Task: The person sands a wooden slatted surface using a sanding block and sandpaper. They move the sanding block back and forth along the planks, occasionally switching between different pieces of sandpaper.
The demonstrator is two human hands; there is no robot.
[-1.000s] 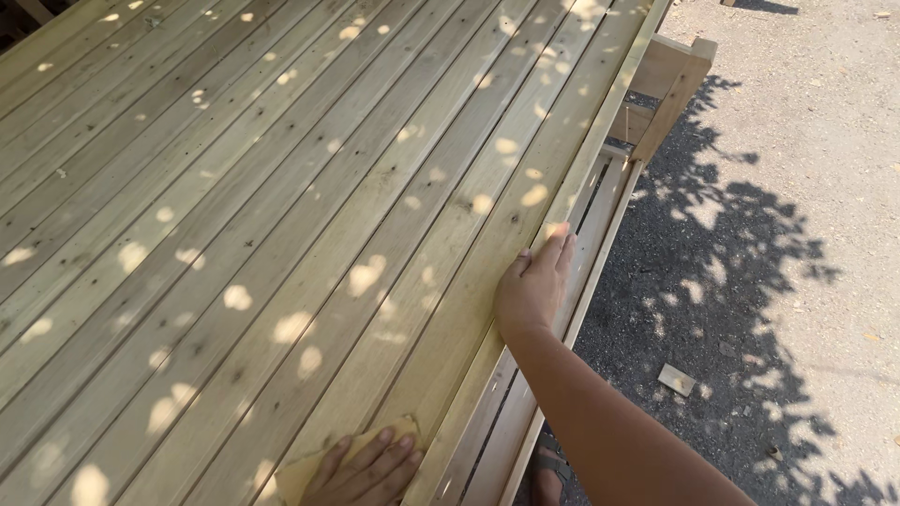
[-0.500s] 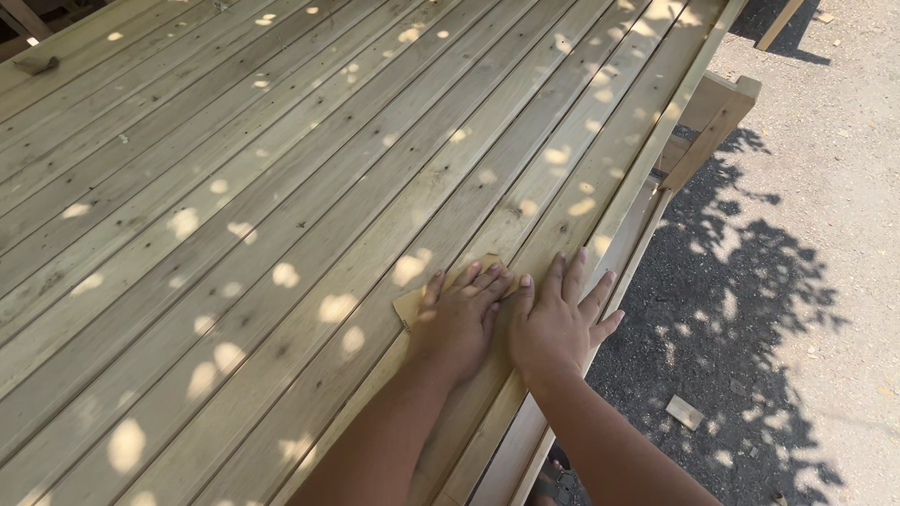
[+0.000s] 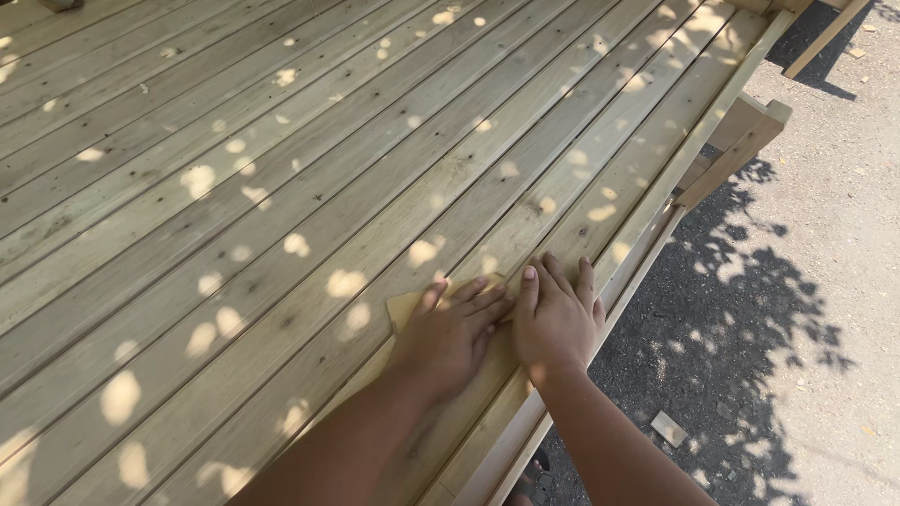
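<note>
A tan sheet of sandpaper (image 3: pixel 405 305) lies on the outer boards of a pale wooden deck (image 3: pixel 281 187). My left hand (image 3: pixel 452 335) presses flat on it, fingers spread, so only a corner of the sheet shows. My right hand (image 3: pixel 555 319) lies flat beside it, touching it, close to the deck's right edge (image 3: pixel 647 245). Whether the right hand also rests on the sandpaper is hidden.
The deck's boards run diagonally up to the right, dappled with sun spots. Past its edge, framing timbers (image 3: pixel 741 141) stick out over grey asphalt (image 3: pixel 825 281). A small wood offcut (image 3: pixel 668 428) lies on the ground below.
My left hand has come up the board with the sandpaper to lie beside my right hand. Both hands have since slid a little further along the edge boards.
</note>
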